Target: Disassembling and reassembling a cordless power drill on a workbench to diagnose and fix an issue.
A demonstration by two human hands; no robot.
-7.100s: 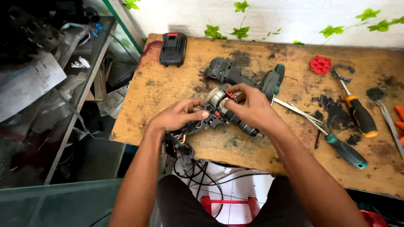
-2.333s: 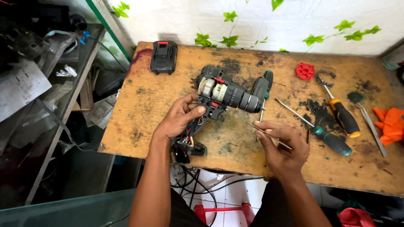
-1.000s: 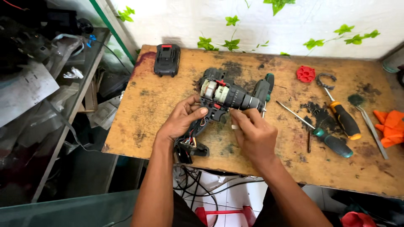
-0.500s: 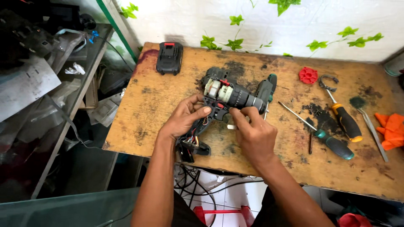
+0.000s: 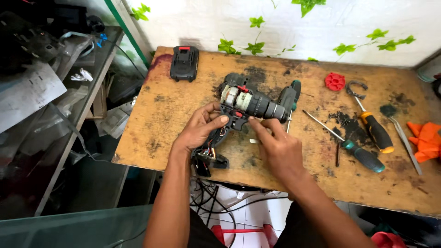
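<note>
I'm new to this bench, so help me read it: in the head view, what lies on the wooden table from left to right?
Black battery pack → left hand → opened drill → right hand → red plastic disc → green-handled screwdriver → orange-handled screwdriver → orange cloth.

Worn wooden table (image 5: 151,138): opened drill (image 5: 248,103) mid-table; black battery (image 5: 184,63) far left of it; red disc (image 5: 335,81), two screwdrivers (image 5: 367,158), orange cloth (image 5: 426,140) to its right.
</note>
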